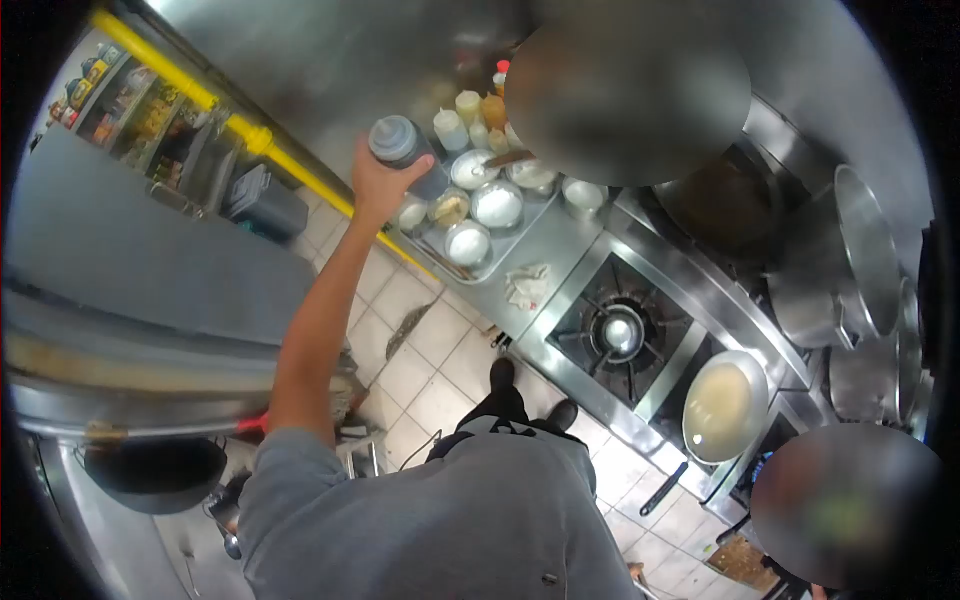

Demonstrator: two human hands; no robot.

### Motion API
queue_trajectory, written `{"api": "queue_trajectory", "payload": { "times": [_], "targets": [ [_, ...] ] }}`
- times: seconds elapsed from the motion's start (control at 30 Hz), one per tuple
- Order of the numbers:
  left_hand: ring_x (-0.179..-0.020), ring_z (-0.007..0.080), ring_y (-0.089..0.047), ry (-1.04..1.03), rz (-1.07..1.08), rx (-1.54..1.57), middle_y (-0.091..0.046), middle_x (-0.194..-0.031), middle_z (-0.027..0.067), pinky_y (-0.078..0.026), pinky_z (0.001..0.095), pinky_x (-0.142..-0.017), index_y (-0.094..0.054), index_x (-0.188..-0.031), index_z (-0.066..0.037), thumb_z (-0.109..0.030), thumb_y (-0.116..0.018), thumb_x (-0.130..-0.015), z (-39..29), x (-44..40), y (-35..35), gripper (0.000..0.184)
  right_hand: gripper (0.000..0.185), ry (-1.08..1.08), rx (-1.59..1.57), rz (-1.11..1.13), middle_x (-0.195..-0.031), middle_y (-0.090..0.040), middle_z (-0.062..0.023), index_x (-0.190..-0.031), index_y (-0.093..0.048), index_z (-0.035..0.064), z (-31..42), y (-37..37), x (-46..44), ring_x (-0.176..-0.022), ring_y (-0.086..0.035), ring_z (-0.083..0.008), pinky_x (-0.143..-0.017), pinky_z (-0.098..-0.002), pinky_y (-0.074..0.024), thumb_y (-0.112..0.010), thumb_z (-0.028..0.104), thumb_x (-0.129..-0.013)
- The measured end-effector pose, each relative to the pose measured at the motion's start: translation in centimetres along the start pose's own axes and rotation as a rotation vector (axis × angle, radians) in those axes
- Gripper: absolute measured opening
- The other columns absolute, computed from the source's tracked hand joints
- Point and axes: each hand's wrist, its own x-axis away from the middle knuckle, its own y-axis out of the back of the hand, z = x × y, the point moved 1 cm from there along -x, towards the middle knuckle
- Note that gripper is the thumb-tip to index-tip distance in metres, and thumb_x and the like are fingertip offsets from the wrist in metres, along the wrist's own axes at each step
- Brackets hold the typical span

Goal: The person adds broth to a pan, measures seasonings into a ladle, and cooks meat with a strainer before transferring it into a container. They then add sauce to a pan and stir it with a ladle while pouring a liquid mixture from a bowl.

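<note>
My left hand reaches out at the upper left, its fingers wrapped round a squeeze bottle with a pale nozzle cap and dark contents. Just beside it stand several smaller squeeze bottles in white and orange. Below the bottle is a metal tray bearing round containers; one holds white powder or cream, another something yellowish. A brown handle lies across the containers. I cannot make out my right hand; a sliver of skin at the bottom edge is too small to attribute.
To the right is a stove with a bare burner. A frying pan with pale yellow contents sits there, its handle jutting toward the aisle. Large pots stand behind. A crumpled cloth lies near the tray. A yellow pipe runs at left.
</note>
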Motion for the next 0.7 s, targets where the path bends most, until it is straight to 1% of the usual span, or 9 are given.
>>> {"api": "queue_trajectory", "payload": {
  "times": [0.1, 0.13, 0.3, 0.37, 0.43, 0.47, 0.57, 0.63, 0.7],
  "targets": [
    [-0.111, 0.0365, -0.063, -0.053, 0.012, -0.087, -0.063, -0.119, 0.0209, -0.051, 0.0456, -0.094, -0.051, -0.129, -0.003, -0.028, -0.095, -0.064, 5.8, -5.6, -3.8, 0.083, 0.026, -0.074, -0.003, 0.004, -0.106, -0.07, -0.0197, -0.105, -0.06, 0.0031, 2.5, -0.2, 6.4, -0.1, -0.069, -0.0364, -0.085, -0.0457, -0.0543, -0.066, 0.022, -0.088],
    [-0.115, 0.0395, -0.058, -0.005, 0.06, -0.154, -0.059, -0.123, 0.023, -0.049, 0.0482, -0.097, -0.048, -0.133, -0.006, -0.027, -0.094, -0.064, 8.0, -7.3, -5.0, 0.086, 0.024, -0.114, 0.003, 0.011, -0.105, -0.07, -0.0195, -0.103, -0.061, 0.0032, 3.3, -0.3, 9.1, -0.1, -0.069, -0.0362, -0.085, -0.0452, -0.0545, -0.066, 0.022, -0.088],
    [-0.118, 0.0428, -0.054, -0.009, 0.156, -0.261, -0.059, -0.122, 0.0237, -0.047, 0.0504, -0.099, -0.047, -0.135, -0.007, -0.027, -0.094, -0.063, 15.3, -11.2, -8.9, 0.088, 0.019, -0.306, -0.008, 0.057, -0.104, -0.071, -0.0184, -0.094, -0.065, 0.0035, 6.8, -2.2, 22.2, -0.097, -0.071, -0.035, -0.084, -0.0426, -0.0555, -0.067, 0.021, -0.087],
    [-0.117, 0.0436, -0.054, -0.003, 0.256, -0.312, -0.06, -0.121, 0.024, -0.047, 0.0499, -0.1, -0.047, -0.134, -0.005, -0.026, -0.093, -0.063, 17.8, -11.6, -9.9, 0.087, 0.018, -0.432, -0.122, 0.109, -0.103, -0.072, -0.0179, -0.09, -0.066, 0.0037, 7.9, -3.5, 26.8, -0.096, -0.071, -0.0345, -0.084, -0.0416, -0.0559, -0.068, 0.021, -0.087],
    [-0.117, 0.0438, -0.055, 0.027, 0.317, -0.311, -0.061, -0.122, 0.0238, -0.047, 0.0498, -0.1, -0.047, -0.134, -0.003, -0.026, -0.093, -0.064, 20.4, -11.6, -10.8, 0.087, 0.024, -0.689, -0.64, 0.117, -0.105, -0.072, -0.021, -0.088, -0.065, -0.002, 9.1, -5.0, 30.0, -0.099, -0.068, -0.0395, -0.086, -0.0504, -0.0519, -0.063, 0.022, -0.088],
    [-0.116, 0.044, -0.055, 0.064, 0.341, -0.334, -0.061, -0.122, 0.0236, -0.047, 0.0497, -0.1, -0.047, -0.134, -0.002, -0.025, -0.093, -0.064, 21.5, -11.6, -11.1, 0.087, 0.023, -0.775, -0.795, 0.104, -0.101, -0.07, -0.0192, -0.088, -0.064, -0.0004, 10.2, -4.6, 31.8, -0.095, -0.067, -0.0378, -0.082, -0.0494, -0.0513, -0.063, 0.022, -0.088],
    [-0.115, 0.0438, -0.056, -0.023, 0.44, -0.279, -0.061, -0.124, 0.0232, -0.047, 0.0493, -0.099, -0.05, -0.132, 0.001, -0.023, -0.09, -0.067, 24.5, -10.9, -11.7, 0.08, 0.017, -0.898, -1.183, 0.106, -0.091, -0.066, -0.0138, -0.086, -0.062, 0.0044, 13.6, -2.9, 36.0, -0.083, -0.064, -0.0328, -0.072, -0.0466, -0.0493, -0.063, 0.021, -0.089],
    [-0.113, 0.0432, -0.058, -0.241, 0.357, -0.293, -0.062, -0.124, 0.0224, -0.047, 0.0491, -0.098, -0.056, -0.129, 0.001, -0.019, -0.086, -0.072, 26.7, -10.1, -11.8, 0.067, 0.014, -0.928, -1.404, 0.112, -0.084, -0.063, -0.0102, -0.085, -0.061, 0.0077, 14.9, -1.5, 38.6, -0.075, -0.062, -0.0295, -0.064, -0.0448, -0.0479, -0.063, 0.021, -0.09],
    [-0.109, 0.0406, -0.059, -0.316, 0.237, -0.224, -0.063, -0.121, 0.0206, -0.048, 0.0472, -0.097, -0.059, -0.124, 0.001, -0.013, -0.081, -0.078, 22.8, -9.1, -10.6, 0.054, 0.012, -0.931, -1.639, 0.092, -0.078, -0.06, -0.0067, -0.084, -0.06, 0.0109, 15.6, -1.6, 40.9, -0.067, -0.06, -0.0262, -0.057, -0.0429, -0.0466, -0.063, 0.02, -0.09]
  ]
}}
